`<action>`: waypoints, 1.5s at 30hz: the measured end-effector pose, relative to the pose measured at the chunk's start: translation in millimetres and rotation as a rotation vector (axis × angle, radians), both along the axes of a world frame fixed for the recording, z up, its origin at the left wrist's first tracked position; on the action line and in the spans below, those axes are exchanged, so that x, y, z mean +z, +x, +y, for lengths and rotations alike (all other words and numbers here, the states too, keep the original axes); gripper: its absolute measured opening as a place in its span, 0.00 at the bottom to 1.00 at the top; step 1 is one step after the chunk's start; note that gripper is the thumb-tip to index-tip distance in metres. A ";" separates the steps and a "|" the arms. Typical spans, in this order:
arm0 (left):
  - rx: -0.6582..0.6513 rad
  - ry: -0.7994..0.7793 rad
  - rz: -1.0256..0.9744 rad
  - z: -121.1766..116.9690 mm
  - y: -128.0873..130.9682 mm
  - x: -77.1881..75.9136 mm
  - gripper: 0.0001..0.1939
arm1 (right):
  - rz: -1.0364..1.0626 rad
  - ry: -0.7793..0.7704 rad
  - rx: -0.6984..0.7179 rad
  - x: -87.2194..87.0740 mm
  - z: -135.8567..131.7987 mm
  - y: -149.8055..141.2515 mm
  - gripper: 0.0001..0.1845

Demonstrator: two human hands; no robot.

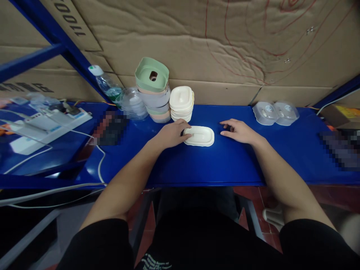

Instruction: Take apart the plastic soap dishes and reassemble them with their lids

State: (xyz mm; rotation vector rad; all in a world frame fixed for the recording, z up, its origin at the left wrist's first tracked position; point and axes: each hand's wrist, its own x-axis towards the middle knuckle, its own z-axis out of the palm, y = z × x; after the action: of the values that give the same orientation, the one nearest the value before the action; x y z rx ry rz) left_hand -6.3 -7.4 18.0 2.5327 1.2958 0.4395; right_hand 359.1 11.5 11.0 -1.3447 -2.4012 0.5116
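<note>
At nine o'clock on the cream dish (201, 135), steady gently with left hand (172, 134) part-curled, lightly gripping that end; at three, hover right hand (242, 131) half-open, empty.

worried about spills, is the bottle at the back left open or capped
Capped: a white cap sits on the neck of the bottle. How tightly, I cannot tell.
</note>
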 end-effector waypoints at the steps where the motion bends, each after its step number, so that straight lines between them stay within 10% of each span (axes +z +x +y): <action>1: 0.000 -0.006 0.004 0.4 0.2 -0.8 0.21 | 0.001 -0.003 -0.001 0.2 -0.2 -0.2 0.32; 15: 0.009 0.008 0.036 -1.0 1.8 -2.0 0.22 | 0.003 0.021 0.012 -1.0 0.0 0.4 0.32; 27: 0.162 0.362 -0.230 13.3 0.2 -9.1 0.15 | 0.015 0.019 0.013 -4.0 2.0 0.9 0.32; 45: 0.391 0.214 -0.386 30.4 7.3 -9.5 0.32 | 0.020 0.014 0.003 -4.7 1.3 0.6 0.32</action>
State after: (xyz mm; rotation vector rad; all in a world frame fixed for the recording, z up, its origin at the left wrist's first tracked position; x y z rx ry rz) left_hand 1.1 23.0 8.4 2.1823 1.6487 1.1404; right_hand 359.7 12.7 6.3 -1.3239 -2.3865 0.5052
